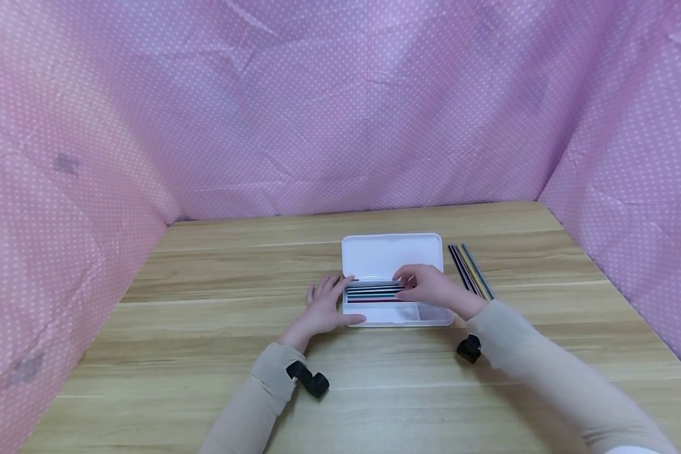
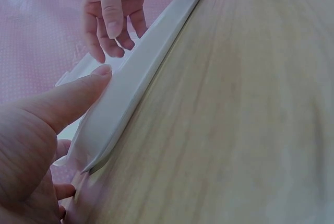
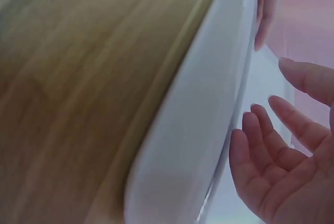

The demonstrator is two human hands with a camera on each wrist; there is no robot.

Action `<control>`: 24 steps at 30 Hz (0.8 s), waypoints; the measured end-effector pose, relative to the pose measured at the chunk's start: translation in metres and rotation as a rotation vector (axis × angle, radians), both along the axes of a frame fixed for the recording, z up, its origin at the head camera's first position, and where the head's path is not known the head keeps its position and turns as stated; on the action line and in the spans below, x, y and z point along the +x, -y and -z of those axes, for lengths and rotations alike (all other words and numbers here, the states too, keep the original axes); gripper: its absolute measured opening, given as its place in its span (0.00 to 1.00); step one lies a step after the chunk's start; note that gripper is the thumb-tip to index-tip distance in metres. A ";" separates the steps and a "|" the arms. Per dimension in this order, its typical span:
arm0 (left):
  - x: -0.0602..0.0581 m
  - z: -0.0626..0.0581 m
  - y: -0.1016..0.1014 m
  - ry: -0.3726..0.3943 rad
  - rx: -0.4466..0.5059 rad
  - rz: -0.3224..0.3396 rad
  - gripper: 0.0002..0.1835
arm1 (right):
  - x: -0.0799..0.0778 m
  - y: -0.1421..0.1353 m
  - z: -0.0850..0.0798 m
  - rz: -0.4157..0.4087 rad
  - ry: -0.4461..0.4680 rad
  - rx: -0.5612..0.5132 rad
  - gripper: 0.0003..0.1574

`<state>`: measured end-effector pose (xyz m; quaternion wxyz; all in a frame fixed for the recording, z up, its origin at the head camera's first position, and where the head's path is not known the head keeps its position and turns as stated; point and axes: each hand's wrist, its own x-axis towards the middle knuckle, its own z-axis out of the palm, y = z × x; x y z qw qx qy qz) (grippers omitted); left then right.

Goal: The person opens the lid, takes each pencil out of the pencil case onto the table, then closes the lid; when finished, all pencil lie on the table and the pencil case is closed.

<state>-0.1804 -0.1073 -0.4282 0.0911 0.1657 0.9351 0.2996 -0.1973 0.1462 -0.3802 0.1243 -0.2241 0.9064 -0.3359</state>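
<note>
A white pencil case (image 1: 391,255) lies with its lid raised at the back. Several coloured pencils (image 1: 374,294) lie side by side inside it, dark, teal and red among them. My left hand (image 1: 320,313) is spread at the case's left end, and in the left wrist view its thumb (image 2: 78,98) reaches to the front rim. Over the right part of the pencils is my right hand (image 1: 429,288), which hides their ends. The right wrist view shows its fingers (image 3: 255,145) loosely bent, a gap between them and the thumb, nothing held there.
Several more pencils (image 1: 466,268) lie slanted on the wooden table (image 1: 232,296), just right of the case and partly behind the right wrist. A pink dotted cloth (image 1: 329,113) hangs around the table's back and sides. Black wrist cameras (image 1: 309,379) sit on both sleeves.
</note>
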 end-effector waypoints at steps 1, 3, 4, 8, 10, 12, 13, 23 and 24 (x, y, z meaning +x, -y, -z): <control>0.000 0.000 0.000 0.001 -0.002 0.000 0.46 | 0.000 0.002 0.001 -0.009 -0.013 0.012 0.19; 0.000 0.000 0.000 0.005 -0.002 -0.002 0.46 | 0.002 0.005 0.002 -0.029 -0.036 0.045 0.20; 0.001 -0.001 -0.001 0.001 -0.001 -0.002 0.46 | 0.002 0.006 0.002 -0.033 -0.041 0.063 0.21; 0.001 -0.002 -0.001 -0.006 0.005 0.001 0.46 | 0.004 0.012 0.000 -0.055 -0.056 0.142 0.23; 0.002 -0.003 -0.001 -0.006 0.008 0.001 0.46 | 0.005 0.014 0.000 -0.055 -0.055 0.169 0.25; 0.002 -0.003 -0.002 -0.002 0.012 -0.001 0.46 | 0.005 0.016 -0.001 -0.061 -0.067 0.198 0.25; 0.002 -0.003 -0.001 0.001 0.014 -0.003 0.46 | 0.006 0.017 0.000 -0.059 -0.069 0.208 0.25; 0.002 -0.002 -0.002 -0.014 0.007 -0.003 0.46 | 0.008 0.021 0.002 -0.097 -0.134 0.283 0.16; 0.003 -0.002 -0.002 -0.014 0.005 -0.002 0.46 | 0.009 0.021 0.002 -0.100 -0.135 0.281 0.15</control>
